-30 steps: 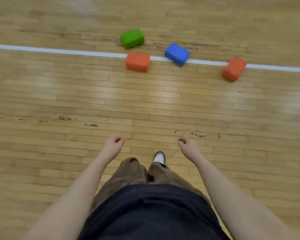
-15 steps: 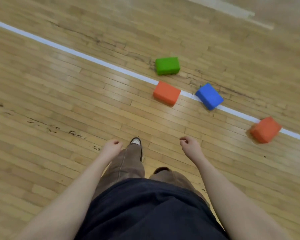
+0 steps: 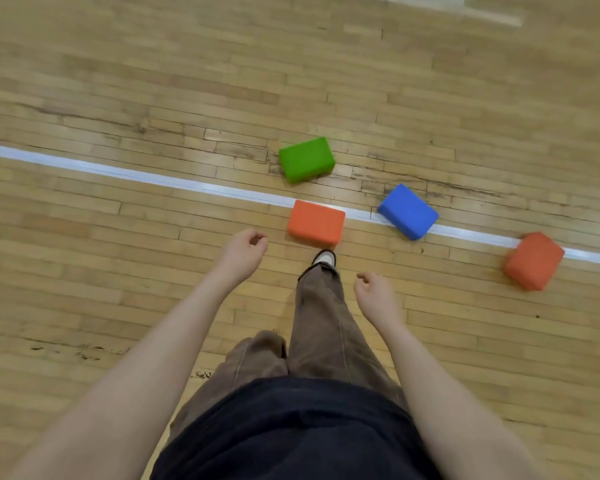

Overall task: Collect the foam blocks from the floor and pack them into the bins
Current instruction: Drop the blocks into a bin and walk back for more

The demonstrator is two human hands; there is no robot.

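Note:
Several foam blocks lie on the wooden floor ahead of me. A near orange block (image 3: 316, 222) sits on the white line just past my shoe. Behind it lies a green block (image 3: 306, 159); a blue block (image 3: 408, 211) rests across the line to the right. A second orange block (image 3: 534, 260) lies far right. My left hand (image 3: 241, 253) hangs loosely curled and empty, left of the near orange block. My right hand (image 3: 374, 295) is also curled and empty, nearer me. No bin is in view.
A white painted line (image 3: 118, 173) crosses the floor from left to right. My leg in brown trousers and a white shoe (image 3: 324, 258) step forward between my hands. Another pale stripe (image 3: 482, 12) shows at the top right.
I have walked forward: the blocks are much closer, and the near orange block now lies just past my front foot. Both hands stay curled and empty; the left has swung forward.

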